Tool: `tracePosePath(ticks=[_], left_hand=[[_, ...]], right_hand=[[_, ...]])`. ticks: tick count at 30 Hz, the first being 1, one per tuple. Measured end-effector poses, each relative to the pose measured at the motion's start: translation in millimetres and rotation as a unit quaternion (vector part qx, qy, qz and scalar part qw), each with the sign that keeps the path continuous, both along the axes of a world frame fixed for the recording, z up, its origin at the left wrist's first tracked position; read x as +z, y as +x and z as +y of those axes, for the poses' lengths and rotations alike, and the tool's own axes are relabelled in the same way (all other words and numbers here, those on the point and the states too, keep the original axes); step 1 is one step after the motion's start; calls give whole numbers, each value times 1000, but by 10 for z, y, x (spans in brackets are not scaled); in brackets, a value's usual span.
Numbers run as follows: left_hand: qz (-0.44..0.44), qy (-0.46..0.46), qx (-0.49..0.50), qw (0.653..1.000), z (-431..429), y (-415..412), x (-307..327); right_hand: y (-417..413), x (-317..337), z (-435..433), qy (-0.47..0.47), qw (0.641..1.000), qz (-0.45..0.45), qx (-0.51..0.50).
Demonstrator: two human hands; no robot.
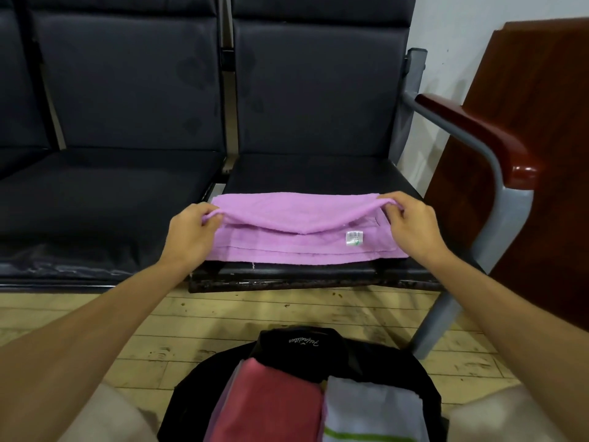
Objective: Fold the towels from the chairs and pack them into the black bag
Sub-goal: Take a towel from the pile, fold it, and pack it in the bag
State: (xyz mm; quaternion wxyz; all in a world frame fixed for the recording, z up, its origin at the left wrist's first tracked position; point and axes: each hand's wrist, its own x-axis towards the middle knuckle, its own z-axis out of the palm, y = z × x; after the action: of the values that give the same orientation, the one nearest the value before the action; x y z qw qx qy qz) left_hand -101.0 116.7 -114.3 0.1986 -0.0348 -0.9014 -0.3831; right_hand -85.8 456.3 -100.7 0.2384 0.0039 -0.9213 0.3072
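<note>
Left hand [191,231] and right hand [411,224] each pinch a top corner of pink towel [287,240], lying on right chair seat [318,177]. White tag [354,238], print unreadable. Black bag [296,342] on floor below: cursive script illegible; holds red towel [271,406], white towel [373,406].

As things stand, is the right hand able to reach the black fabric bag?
Likely yes, once freed: the right hand pinches the lilac terry towel; nothing blocks the black fabric bag.
</note>
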Motion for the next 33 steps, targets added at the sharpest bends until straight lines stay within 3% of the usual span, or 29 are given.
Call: tracePosePath(ticks=[8, 14, 17, 22, 26, 29, 33], left_hand=[[-50, -25, -13, 998, -126, 183, 72], [-118, -71, -30, 990, -149, 245, 106], [-146, -110, -46, 982, -126, 237, 41], [-129, -125, 27, 983, -79, 149, 7], [-182, -58, 68, 979, -63, -58, -110], [-234, -48, 120, 964, 10, -189, -170], [-300, -17, 124, 946, -23, -329, -222]], right_hand=[[289, 53, 219, 172, 976, -87, 100], [385, 43, 324, 212, 954, -182, 109], [369, 3, 273, 181, 953, -217, 110], [249, -46, 193, 137, 971, -188, 59], [102, -161, 151, 121, 982, -141, -26], [-7, -242, 131, 89, 972, -182, -120], [-101, -281, 83, 137, 935, -262, -197]])
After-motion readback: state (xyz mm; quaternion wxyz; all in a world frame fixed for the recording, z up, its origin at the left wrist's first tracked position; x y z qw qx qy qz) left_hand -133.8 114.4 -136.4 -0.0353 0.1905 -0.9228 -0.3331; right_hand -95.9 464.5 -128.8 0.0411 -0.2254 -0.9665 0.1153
